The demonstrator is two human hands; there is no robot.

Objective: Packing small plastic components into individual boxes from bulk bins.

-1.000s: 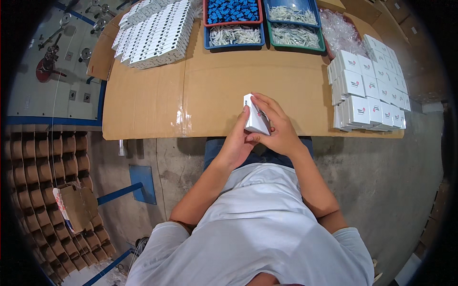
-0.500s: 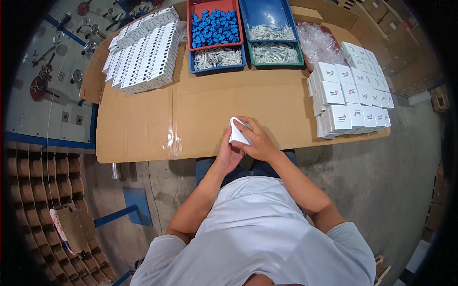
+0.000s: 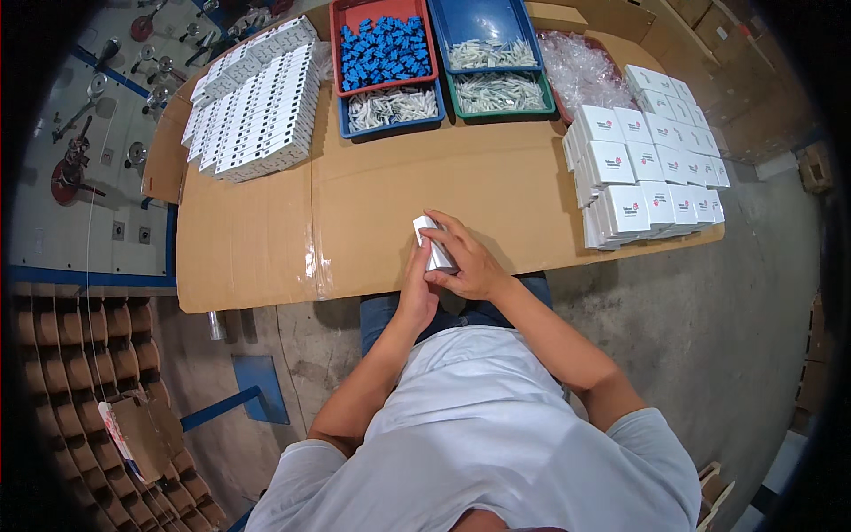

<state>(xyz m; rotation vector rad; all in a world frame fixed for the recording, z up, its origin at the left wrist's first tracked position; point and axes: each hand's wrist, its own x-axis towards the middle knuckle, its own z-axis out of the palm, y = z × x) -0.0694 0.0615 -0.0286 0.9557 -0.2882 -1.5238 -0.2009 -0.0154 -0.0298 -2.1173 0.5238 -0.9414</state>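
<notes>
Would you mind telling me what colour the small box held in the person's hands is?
The small box is white, as the head view shows.

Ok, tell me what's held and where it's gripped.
A white box, in both hands: the left hand along its left side, the right hand with fingers over its far part and thumb at its near end.

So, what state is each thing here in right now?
White box: held between both hands; open or closed, cannot tell
Left hand: on the box
Right hand: on the box
Red tray: open, holding blue pieces
Front-left blue tray: open, holding whitish pieces
Rear blue tray: partly filled, far end bare
Green tray: open, holding whitish pieces
Clear plastic: loosely heaped
Right-side boxes: stacked
Left-side boxes: in rows
</notes>
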